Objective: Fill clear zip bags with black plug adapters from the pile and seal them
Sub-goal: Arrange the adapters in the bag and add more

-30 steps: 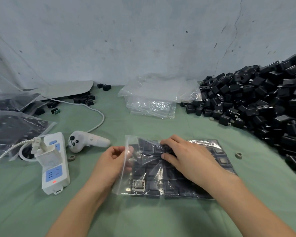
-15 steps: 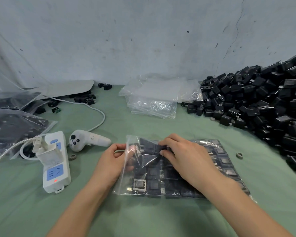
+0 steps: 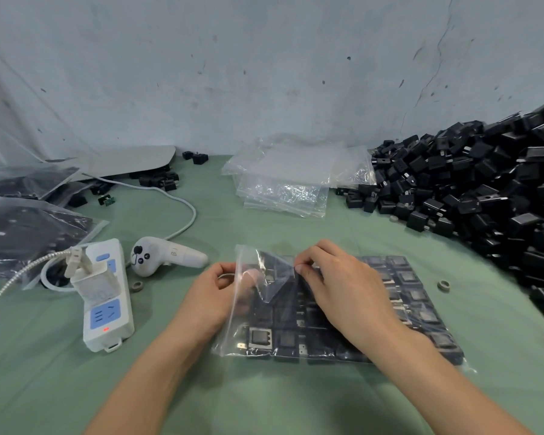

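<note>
- Two hands are working on one clear zip bag: the left hand is gripping the bag's left edge at the mouth, and the right hand is pinching the top film between thumb and forefinger, lifting it into a peak.
- One bag only is in the hands. It is lying flat on the surface close to the person, with its long axis running left to right and its mouth pointing left.
- Black plug adapters are sitting inside in neat rows, too many of them hidden to count.
- One big pile is sloping up at the right, and one stack of empty bags is lying just beside it.
- At least two filled bags are lying far left, near one power strip and one white controller.
- Green cloth is covering the surface, and a scuffed pale wall is rising behind.
</note>
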`<state>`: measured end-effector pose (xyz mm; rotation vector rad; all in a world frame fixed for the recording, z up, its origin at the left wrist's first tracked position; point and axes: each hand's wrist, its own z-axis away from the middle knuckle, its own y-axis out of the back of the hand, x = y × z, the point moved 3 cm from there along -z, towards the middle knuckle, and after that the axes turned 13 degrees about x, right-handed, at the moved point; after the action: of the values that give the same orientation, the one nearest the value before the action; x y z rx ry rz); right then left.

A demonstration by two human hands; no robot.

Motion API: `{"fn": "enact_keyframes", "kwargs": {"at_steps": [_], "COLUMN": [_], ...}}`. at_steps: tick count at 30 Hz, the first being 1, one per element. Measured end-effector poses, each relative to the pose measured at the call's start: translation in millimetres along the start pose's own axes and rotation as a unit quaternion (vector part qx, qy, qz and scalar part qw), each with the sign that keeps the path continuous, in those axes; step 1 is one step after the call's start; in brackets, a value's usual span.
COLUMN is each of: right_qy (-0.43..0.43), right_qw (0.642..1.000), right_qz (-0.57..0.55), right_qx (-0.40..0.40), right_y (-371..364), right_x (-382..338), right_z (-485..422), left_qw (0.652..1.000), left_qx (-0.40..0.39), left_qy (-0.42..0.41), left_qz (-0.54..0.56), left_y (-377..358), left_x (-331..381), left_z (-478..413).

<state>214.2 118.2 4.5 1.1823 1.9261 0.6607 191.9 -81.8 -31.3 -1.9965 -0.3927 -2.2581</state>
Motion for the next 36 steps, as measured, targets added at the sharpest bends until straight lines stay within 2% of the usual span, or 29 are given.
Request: {"fn": "enact_keyframes", "kwargs": {"at_steps": [3,6,8,10,12,13,14,16,18,20,22,26,30,33,36], "right_qy": [0.008,-0.003,-0.022,-0.059,-0.139,-0.205,-0.286,-0.432,-0.510,-0.538,-0.545,-0.535,-0.520,-0.514,-0.500], "right_qw": [1.000,1.000,0.999,0.994,0.972,0.944,0.897,0.768,0.660,0.587,0.550,0.541,0.537,0.552,0.586], "right_qz": [-0.006,-0.014,-0.036,-0.091,-0.185,-0.254,-0.330,-0.468,-0.548,-0.601,-0.627,-0.637,-0.650,-0.644,-0.627], "right_qx": [-0.006,-0.005,-0.008,0.003,0.032,0.050,0.064,0.065,0.061,0.068,0.085,0.123,0.139,0.129,0.118], "right_y": [-1.8,-3.0,-1.7,3.3,10.0,12.9,15.1,16.6,17.3,18.4,20.6,29.0,32.5,31.0,30.0], "right_x": [-0.5,3.3,7.5,13.2,22.6,28.7,34.9,43.1,47.2,49.9,52.7,60.2,62.4,60.1,56.5], "right_z": [1.6,1.1,-1.3,-5.6,-11.3,-14.1,-16.1,-16.4,-15.6,-14.5,-13.7,-14.3,-14.9,-15.5,-15.7], "left_qw": [0.994,0.984,0.985,0.993,0.999,0.998,0.995,0.989,0.988,0.989,0.989,0.993,0.998,0.997,0.995], "left_qx": [0.033,0.050,0.023,0.004,0.041,0.065,0.078,0.074,0.056,0.048,0.048,0.036,-0.013,-0.014,-0.012], "left_qy": [-0.080,-0.112,-0.107,-0.078,-0.019,0.014,0.044,0.080,0.087,0.076,0.065,0.052,0.031,0.037,0.055], "left_qz": [-0.067,-0.125,-0.132,-0.085,-0.022,0.012,0.049,0.101,0.116,0.118,0.124,0.095,0.048,0.063,0.080], "left_y": [-9.8,-16.3,-15.4,-11.0,-3.6,-0.1,2.1,1.8,-3.2,-8.3,-9.9,-6.1,-12.5,-12.3,-11.5], "left_x": [2.4,3.0,2.9,2.9,3.2,4.2,6.1,10.1,13.5,15.6,18.1,17.2,15.0,14.3,17.4], "left_z": [4.2,6.8,6.2,3.4,-1.2,-2.6,-3.0,-2.3,0.9,4.0,5.1,3.1,6.9,4.3,3.6]}}
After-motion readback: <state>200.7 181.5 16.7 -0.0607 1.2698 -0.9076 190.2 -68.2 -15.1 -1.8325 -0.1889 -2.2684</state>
